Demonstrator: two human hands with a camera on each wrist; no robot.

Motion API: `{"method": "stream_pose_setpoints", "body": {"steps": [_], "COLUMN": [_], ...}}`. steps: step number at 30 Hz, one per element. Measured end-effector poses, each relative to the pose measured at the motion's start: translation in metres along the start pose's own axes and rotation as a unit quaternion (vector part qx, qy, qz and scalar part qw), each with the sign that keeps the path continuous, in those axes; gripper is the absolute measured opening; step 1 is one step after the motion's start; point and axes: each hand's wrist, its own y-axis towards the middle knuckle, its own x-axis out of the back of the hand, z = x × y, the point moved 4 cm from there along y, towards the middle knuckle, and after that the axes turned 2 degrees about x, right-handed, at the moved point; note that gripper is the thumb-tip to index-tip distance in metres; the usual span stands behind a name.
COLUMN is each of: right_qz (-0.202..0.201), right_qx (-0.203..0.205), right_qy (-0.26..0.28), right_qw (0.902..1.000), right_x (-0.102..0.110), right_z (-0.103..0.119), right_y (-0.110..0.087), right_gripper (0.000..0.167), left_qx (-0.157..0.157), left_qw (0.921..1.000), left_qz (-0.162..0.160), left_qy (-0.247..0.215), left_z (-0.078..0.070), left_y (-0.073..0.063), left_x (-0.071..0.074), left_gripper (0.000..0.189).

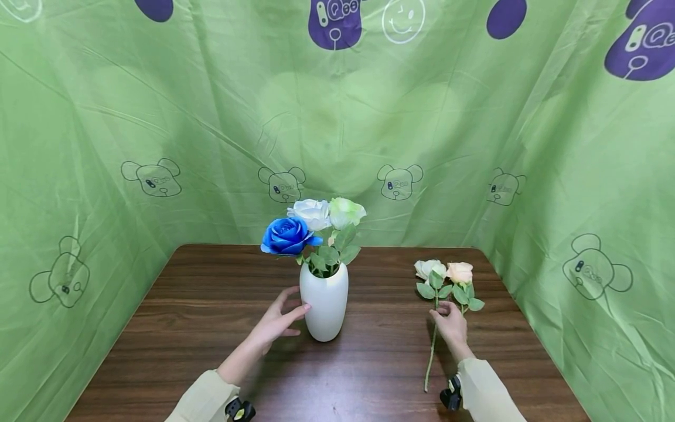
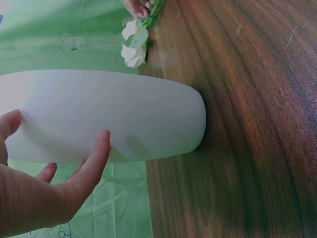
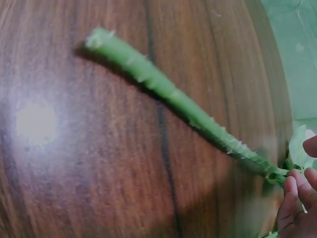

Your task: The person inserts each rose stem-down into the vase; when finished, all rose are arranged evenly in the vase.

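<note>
A white vase [image 1: 324, 305] stands upright, holding a blue rose [image 1: 287, 236], a white rose [image 1: 311, 214] and a pale green rose [image 1: 346, 212]. At the vase's left side is my left hand [image 1: 274, 322], fingers spread and thumb tip right at its wall; the left wrist view shows these fingers [image 2: 101, 146] extended along the vase. On the right, my right hand [image 1: 452, 323] pinches the stem of a second white rose [image 1: 429, 269]. Its thorny green stem [image 3: 173, 96] stretches away from the fingertips in the right wrist view. Beside it lies a peach rose [image 1: 460, 272], its stem partly hidden by the hand.
Everything stands or lies on a dark wood-grain table [image 1: 211, 293]. Green cloth [image 1: 221, 117] with printed bear figures hangs behind the table and along both sides. Black wrist cameras are strapped at both sleeves.
</note>
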Motion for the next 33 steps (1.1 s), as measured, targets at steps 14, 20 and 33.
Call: {"method": "stream_pose_setpoints", "body": {"steps": [14, 20, 33], "right_qz": [0.019, 0.037, 0.030], "right_qx": [-0.040, -0.053, -0.009], "right_qy": [-0.038, -0.065, 0.083], "right_qw": [0.9983, 0.9957, 0.9960], "right_x": [0.001, -0.002, -0.005], "right_z": [-0.018, -0.020, -0.010], "right_y": [-0.003, 0.000, 0.001], "right_gripper": [0.045, 0.047, 0.037], "left_qx": [0.001, 0.000, 0.000], "left_qw": [1.0000, 1.0000, 1.0000], "left_qz": [-0.006, -0.002, -0.004], "left_qy": [0.000, 0.000, 0.002], "left_z": [-0.001, -0.001, -0.001], "left_y": [-0.001, -0.001, -0.001], "left_x": [0.000, 0.000, 0.000], "left_gripper": [0.058, 0.057, 0.058]}}
